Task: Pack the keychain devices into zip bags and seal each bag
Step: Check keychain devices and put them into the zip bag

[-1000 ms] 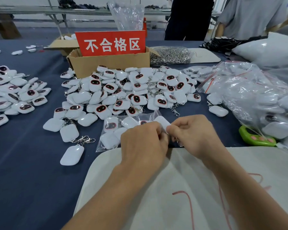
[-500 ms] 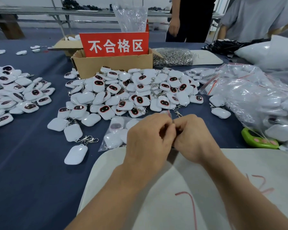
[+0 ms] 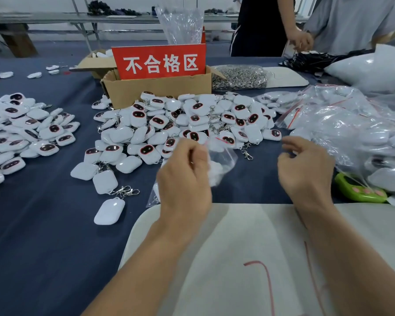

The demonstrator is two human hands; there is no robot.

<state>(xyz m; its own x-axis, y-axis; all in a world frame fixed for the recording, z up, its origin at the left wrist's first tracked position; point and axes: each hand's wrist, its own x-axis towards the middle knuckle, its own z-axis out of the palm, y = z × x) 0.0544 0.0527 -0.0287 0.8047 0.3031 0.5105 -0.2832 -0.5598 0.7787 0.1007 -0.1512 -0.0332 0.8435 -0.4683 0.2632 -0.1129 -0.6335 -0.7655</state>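
Observation:
My left hand (image 3: 184, 179) pinches a small clear zip bag (image 3: 221, 164) with a white keychain device inside, held just above the blue table; the bag is blurred. My right hand (image 3: 306, 169) hovers to the right of it, fingers loosely curled, holding nothing. A big pile of white keychain devices (image 3: 183, 124) with dark oval faces lies behind my hands. A second pile of keychain devices (image 3: 21, 133) spreads at the left. Filled zip bags (image 3: 351, 133) heap at the right. Another flat bag (image 3: 153, 195) peeks out under my left hand.
A cardboard box (image 3: 157, 90) with a red sign stands behind the middle pile. A bag of metal clasps (image 3: 240, 77) lies beside it. A green gadget (image 3: 360, 190) sits at the right. A white mat (image 3: 249, 258) lies under my forearms. Two people stand across the table.
My hands were together pinching the bag's top edge; now they have parted. The right hand has let go and moved right, while the left keeps the bag.

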